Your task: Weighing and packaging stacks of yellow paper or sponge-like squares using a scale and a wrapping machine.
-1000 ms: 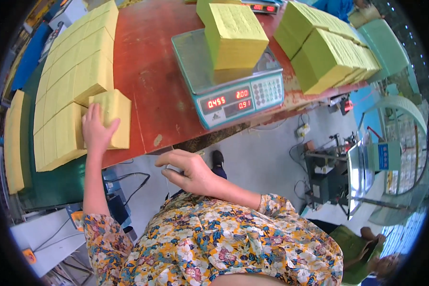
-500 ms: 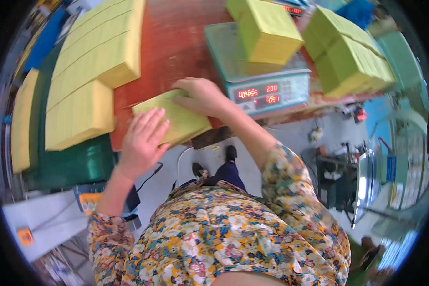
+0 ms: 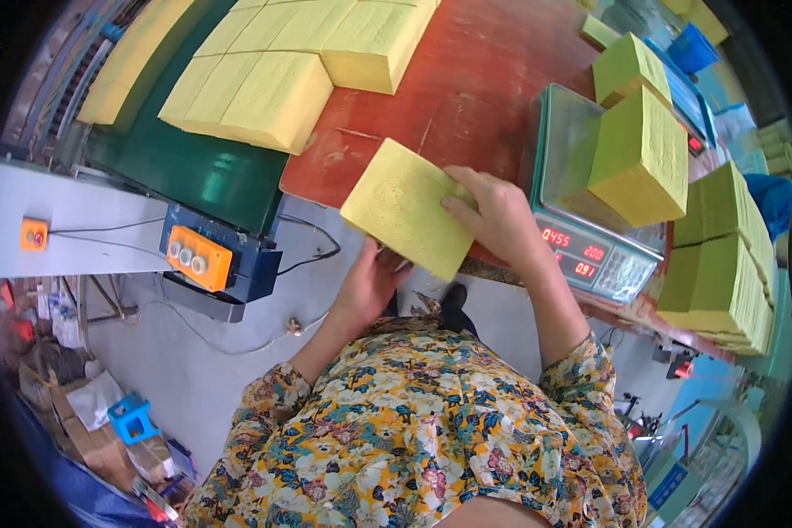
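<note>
From here I count two hands at one yellow block (image 3: 407,207): the right hand (image 3: 493,211) clamps its right side, while the left hand (image 3: 377,277) meets its near edge, fingers partly hidden, so I cannot tell their grip. One scale (image 3: 565,158) with one stack (image 3: 638,158) stands right of the right fingers. Beyond the fingertips I see bare red table (image 3: 493,79), its near edge passing behind the block.

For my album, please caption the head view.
Right hand holds a yellow block, left hand at its edge, near a scale.
</note>
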Demonstrator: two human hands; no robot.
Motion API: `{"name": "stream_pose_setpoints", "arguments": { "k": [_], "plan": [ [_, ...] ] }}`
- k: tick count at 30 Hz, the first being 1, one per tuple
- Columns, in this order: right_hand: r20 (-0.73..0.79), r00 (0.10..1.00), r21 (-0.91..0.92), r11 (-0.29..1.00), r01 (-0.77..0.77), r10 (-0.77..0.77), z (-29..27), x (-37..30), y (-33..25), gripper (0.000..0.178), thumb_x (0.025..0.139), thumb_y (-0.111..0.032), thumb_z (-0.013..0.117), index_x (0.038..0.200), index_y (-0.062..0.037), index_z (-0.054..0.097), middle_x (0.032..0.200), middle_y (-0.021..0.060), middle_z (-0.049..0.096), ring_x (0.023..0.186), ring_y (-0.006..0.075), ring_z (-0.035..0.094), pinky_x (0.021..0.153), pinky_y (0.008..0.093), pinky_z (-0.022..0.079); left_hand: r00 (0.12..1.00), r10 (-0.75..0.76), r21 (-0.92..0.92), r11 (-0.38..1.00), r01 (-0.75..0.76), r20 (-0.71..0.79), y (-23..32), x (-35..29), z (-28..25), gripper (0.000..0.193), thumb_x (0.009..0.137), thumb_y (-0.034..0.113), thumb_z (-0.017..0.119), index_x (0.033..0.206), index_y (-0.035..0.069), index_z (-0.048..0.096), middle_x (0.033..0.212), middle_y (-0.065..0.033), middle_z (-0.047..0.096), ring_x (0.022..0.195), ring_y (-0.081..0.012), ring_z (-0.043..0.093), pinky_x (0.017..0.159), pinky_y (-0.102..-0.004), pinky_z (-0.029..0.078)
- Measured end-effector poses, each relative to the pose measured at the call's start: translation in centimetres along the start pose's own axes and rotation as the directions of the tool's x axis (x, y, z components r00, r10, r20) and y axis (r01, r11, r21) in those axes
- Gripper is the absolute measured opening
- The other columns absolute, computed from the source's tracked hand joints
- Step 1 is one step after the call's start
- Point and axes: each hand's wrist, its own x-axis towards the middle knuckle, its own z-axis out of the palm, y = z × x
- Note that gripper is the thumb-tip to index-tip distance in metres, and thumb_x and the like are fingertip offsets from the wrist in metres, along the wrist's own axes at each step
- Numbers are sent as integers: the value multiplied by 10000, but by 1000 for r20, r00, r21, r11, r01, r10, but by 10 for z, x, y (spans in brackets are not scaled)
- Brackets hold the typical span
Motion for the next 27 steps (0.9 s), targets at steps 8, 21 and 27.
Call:
{"name": "stream_pose_setpoints", "arguments": {
  "k": [8,21,27],
  "plan": [
    [39,996,-7,996,-86,86,25,-29,-15,529,838,-322,687,1191,30,509,935,259,654,831,417,659,711,460,545,957,277,97,958,-269,-82,21,-6,18,543,995,404,489,1450,139,355,1456,-89,428,1263,-224,499,1040,-400,422],
    [82,967,489,836,-251,243,76,0,38,459,945,-337,530,1170,60,583,1147,292,609,1097,423,584,954,470,454,984,115,98,990,-102,-133,34,3,8,503,968,330,528,1371,36,466,1321,-123,576,1179,-258,583,1008,-421,469],
    [-156,899,564,784,-260,410,34,-20,4,613,894,-340,635,1307,83,471,1238,297,571,1177,401,559,1000,431,441,930,339,409,836,-366,141,70,-28,40,555,998,381,441,1441,53,379,1433,-128,468,1279,-261,501,1047,-436,437]
  ]
}}
